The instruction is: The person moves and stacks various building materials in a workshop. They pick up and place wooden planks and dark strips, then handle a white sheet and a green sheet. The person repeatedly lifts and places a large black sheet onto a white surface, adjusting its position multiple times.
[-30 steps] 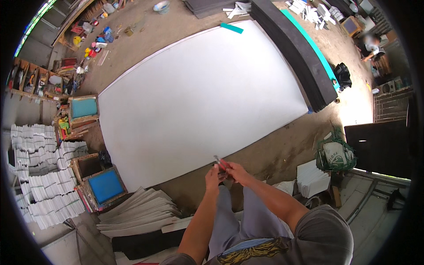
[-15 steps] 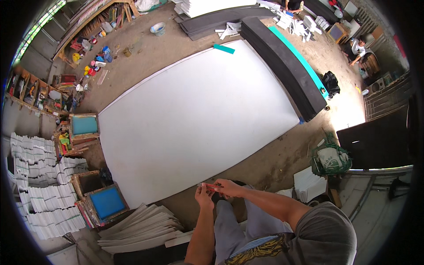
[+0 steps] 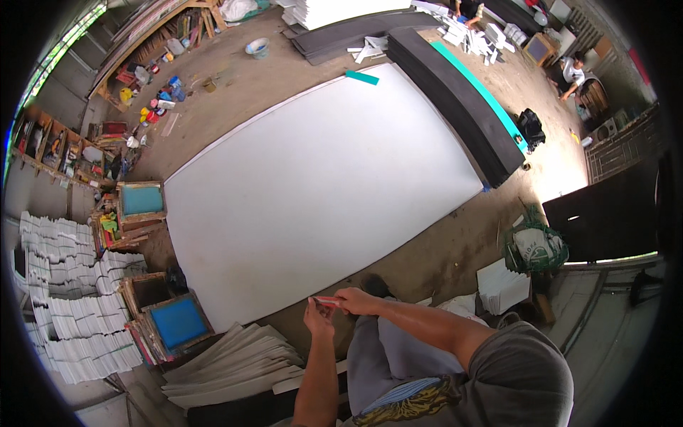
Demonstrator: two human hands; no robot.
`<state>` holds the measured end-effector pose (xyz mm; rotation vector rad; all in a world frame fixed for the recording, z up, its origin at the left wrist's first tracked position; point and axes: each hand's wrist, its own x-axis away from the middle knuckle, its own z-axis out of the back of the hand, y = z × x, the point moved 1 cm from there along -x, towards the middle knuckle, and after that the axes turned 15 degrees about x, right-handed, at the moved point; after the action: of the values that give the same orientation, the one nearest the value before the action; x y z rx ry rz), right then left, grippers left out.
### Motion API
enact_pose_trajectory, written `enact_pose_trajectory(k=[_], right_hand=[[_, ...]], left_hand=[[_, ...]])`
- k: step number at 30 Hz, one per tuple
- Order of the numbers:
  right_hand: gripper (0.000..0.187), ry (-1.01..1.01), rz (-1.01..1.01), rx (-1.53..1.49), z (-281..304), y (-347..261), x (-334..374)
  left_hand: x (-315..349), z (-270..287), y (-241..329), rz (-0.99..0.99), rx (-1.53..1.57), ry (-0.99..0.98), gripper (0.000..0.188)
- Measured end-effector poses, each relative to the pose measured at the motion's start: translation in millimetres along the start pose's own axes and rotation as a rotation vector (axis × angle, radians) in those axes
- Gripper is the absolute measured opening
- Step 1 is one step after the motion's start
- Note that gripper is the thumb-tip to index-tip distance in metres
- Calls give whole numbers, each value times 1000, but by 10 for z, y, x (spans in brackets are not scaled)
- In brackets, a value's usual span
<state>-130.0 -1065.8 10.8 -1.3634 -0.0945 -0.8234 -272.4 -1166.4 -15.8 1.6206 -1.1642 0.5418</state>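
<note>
At six o'clock of the big white sheet (image 3: pixel 320 192), I see the right hand (image 3: pixel 353 301) wrapped round a red tool (image 3: pixel 327 301), the left hand (image 3: pixel 319 319) at its tip, its grip too small to tell

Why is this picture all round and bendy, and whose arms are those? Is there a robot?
There's no robot here. Those are a person's own bare arms. The camera sits on that person's head and looks down, so you see roughly what they see. Its very wide lens makes straight edges look curved near the rim.

The right hand holds a thin red thing, and the left hand's fingers are at its other end. It's too small to tell exactly what it is.

In front lies a big white sheet, with a short green strip on its far edge. Along its right side is a stack of long black sheets.
</note>
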Motion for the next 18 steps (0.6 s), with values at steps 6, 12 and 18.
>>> enact_pose_trajectory(k=[6,12,18], right_hand=[[25,-80,-121,-231,233,163,253],[32,27,-153,-306,768,328,734],[38,141,-163,-441,1267,967,1148]], left_hand=[[-38,-220,-191,74,-41,-2,32],[-60,-717,-683,164,-76,-44,31],[68,-1329,-1420,294,-120,-51,27]])
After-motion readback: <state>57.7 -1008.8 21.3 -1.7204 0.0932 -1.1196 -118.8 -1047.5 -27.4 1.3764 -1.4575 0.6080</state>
